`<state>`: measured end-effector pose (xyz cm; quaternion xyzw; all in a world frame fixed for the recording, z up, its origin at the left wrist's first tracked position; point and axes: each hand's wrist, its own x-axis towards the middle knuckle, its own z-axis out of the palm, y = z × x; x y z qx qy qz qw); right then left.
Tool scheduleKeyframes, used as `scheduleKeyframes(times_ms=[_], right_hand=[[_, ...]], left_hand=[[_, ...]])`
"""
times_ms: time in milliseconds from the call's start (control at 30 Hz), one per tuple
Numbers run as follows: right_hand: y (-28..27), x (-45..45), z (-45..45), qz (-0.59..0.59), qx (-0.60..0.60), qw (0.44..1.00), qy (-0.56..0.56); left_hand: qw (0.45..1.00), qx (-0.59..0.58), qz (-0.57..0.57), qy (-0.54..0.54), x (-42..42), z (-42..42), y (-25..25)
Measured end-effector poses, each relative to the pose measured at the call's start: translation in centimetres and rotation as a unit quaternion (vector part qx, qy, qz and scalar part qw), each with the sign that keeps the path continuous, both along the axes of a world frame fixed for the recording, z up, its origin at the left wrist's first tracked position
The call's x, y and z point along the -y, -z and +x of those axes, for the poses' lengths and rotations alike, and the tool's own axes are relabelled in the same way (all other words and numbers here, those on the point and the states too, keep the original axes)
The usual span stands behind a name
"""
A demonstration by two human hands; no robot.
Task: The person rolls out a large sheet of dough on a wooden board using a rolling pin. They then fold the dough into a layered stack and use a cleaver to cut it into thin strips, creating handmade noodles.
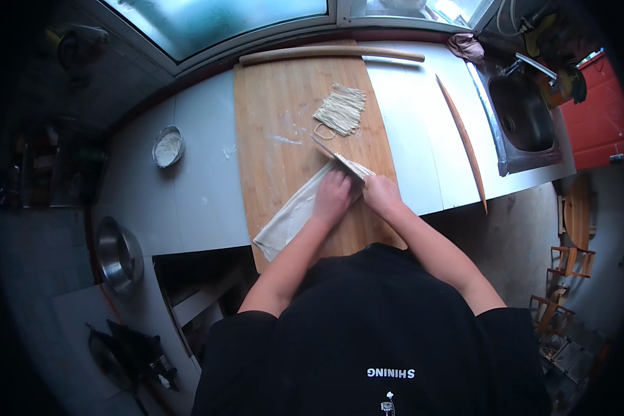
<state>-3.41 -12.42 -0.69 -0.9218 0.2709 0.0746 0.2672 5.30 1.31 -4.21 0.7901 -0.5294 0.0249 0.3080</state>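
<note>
My right hand [381,193] grips a kitchen knife [338,156], whose blade stands across a folded sheet of dough [291,218]. On the dough, close beside the blade, rests my left hand [334,195] with nothing gripped in it; its fingertips are partly hidden. Thin cut strips [359,167] lie on the far side of the blade. Farther up the wooden board [270,130] is a pile of cut noodles [342,110], with one strand looping out at its lower left. Flour dusts the board near the pile.
A thick rolling pin [333,51] lies across the board's far end. To the right are a slim tapered rolling pin [465,140] and a sink [522,112] with a cloth [466,48] behind. At left stand a bowl of flour [168,147] and a metal basin [118,256].
</note>
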Motion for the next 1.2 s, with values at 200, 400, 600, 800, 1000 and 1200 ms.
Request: scheduleKeyframes(times_ms=[200,400,600,800,1000,1200], right_hand=[[-4.1,0.9,-2.1,0.035,-0.013,0.999,-0.029],[-4.9,0.9,-2.3,0.026,-0.084,0.995,-0.048],[-0.4,0.3,0.0,0.002,0.002,1.000,-0.001],[-6.5,1.4,-2.1,0.023,-0.080,0.995,-0.051],[-3.5,0.3,-0.5,0.000,-0.099,0.995,-0.026],[-2.1,0.0,0.4,0.016,-0.027,1.000,0.000]], left_hand=[[0.999,0.018,0.006,-0.047,-0.2,0.0,0.4],[0.998,0.035,0.015,-0.044,0.1,-0.2,0.1],[0.999,0.032,-0.009,-0.043,0.3,0.1,0.2],[0.999,-0.002,0.019,-0.037,-0.2,0.1,0.7],[0.998,0.004,0.030,-0.046,0.3,-0.5,-0.2],[0.999,-0.009,0.014,-0.038,-0.2,-0.2,0.6]])
